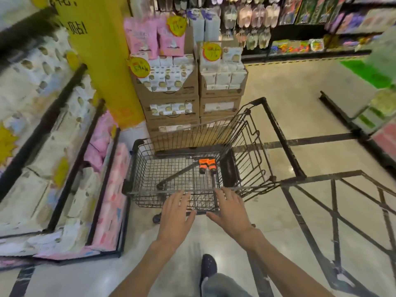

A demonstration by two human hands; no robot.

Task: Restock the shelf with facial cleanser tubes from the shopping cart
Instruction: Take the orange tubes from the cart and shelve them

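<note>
**Two tubes left in the cart, both hands still free**

The left hand [174, 207] and the right hand [230, 207] are stretched forward side by side, a little apart, with fingers straight and spread. They hold nothing. Their fingertips are at the near rim of the cart [132, 168]; whether they touch the wire or only hover over it cannot be told.

The tubes [207, 166] lie on the cart floor, beyond the hands and a bit toward the right hand, near the far right corner of the basket. They look like two, touching each other, with orange bodies and dark caps. Their labels are too small to read.

Such tubes are probably light and made of soft plastic, so they would give under a strong squeeze. The surface is likely smooth and a little slippery. They do not seem fragile; a drop would hardly harm them. The cap end is the stiff part, so a good hold is likely around the body close to the cap, with thumb on one side and fingers on the other. One hand could probably take both together, since they lie side by side.

The wire grid under them may catch a cap, so lifting straight up seems safer than dragging. The shelf for them cannot be identified; the shelves [64, 129] to the left of the left hand carry other packs.
</note>
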